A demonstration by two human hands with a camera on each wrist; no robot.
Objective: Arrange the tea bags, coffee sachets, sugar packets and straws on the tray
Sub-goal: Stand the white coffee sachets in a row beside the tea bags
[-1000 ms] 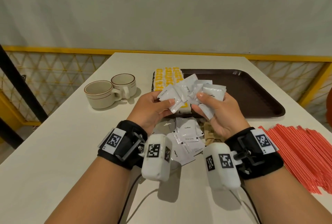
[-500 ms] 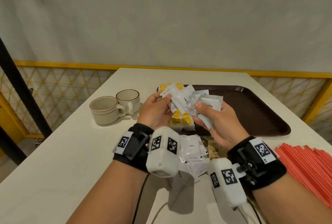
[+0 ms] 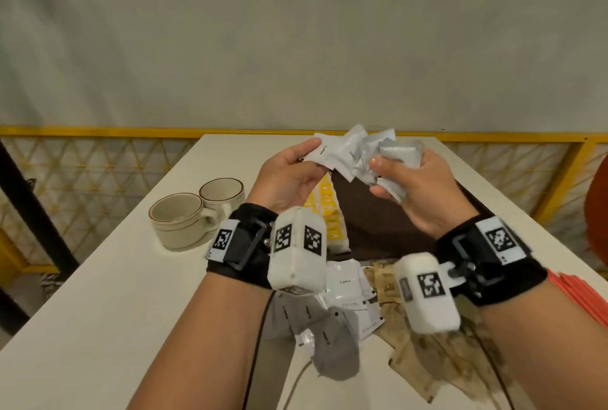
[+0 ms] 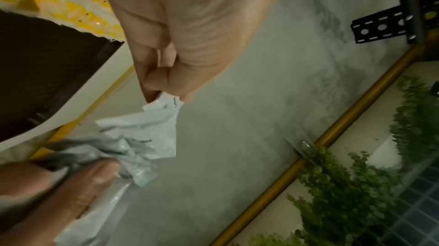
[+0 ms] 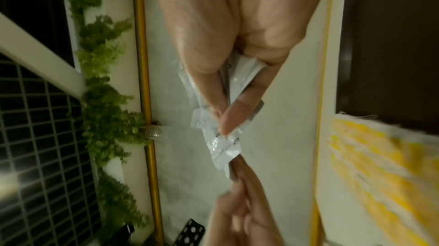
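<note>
Raised above the brown tray (image 3: pixel 388 222), the right hand (image 3: pixel 424 192) clutches a bunch of white coffee sachets (image 3: pixel 365 156); the left hand (image 3: pixel 289 179) pinches one sachet's corner, a grip the left wrist view shows plainly. Only the head view shows loose sachets (image 3: pixel 345 284) on the surface (image 3: pixel 115 311).

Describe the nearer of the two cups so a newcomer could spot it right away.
Start at the brown tray in the middle of the white table and look to its left, past the row of yellow packets. Two cream cups stand there touching, and the nearer cup is the one closer to the person. It looks larger than the farther cup behind it, and its handle points right.
</note>
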